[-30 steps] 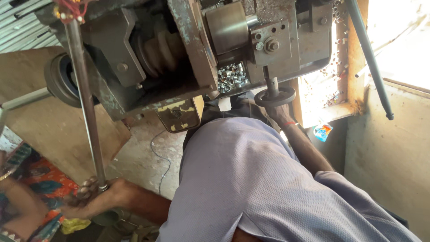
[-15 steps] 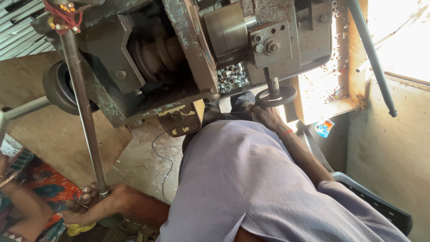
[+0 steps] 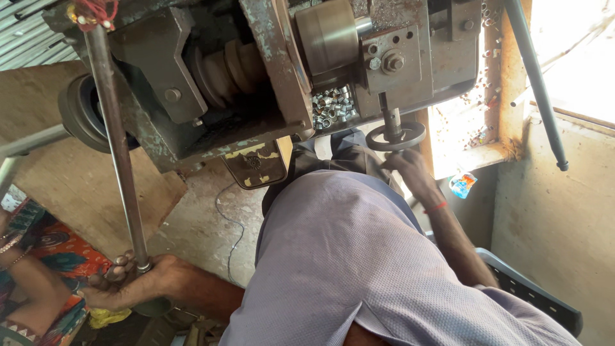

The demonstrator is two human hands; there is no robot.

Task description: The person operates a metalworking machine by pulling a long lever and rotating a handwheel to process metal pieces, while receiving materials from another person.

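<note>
I look down over my pale lilac shirt at a worn grey metal machine. My left hand is closed around the lower end of a long steel lever rod that rises to the machine's top left. My right hand, with a red thread at the wrist, grips the rim of a small round handwheel under the machine's right side. A heap of small shiny metal rings lies in a tray just left of the handwheel.
Another person's arm in bright patterned cloth is at the lower left. A pulley wheel sits at the machine's left. A thin dark rod leans at the right by a bright window ledge. A dark plastic seat edge shows behind me.
The view has shifted slightly and the machine looks nearer. My left hand stays on the lever rod and my right hand stays on the handwheel.
</note>
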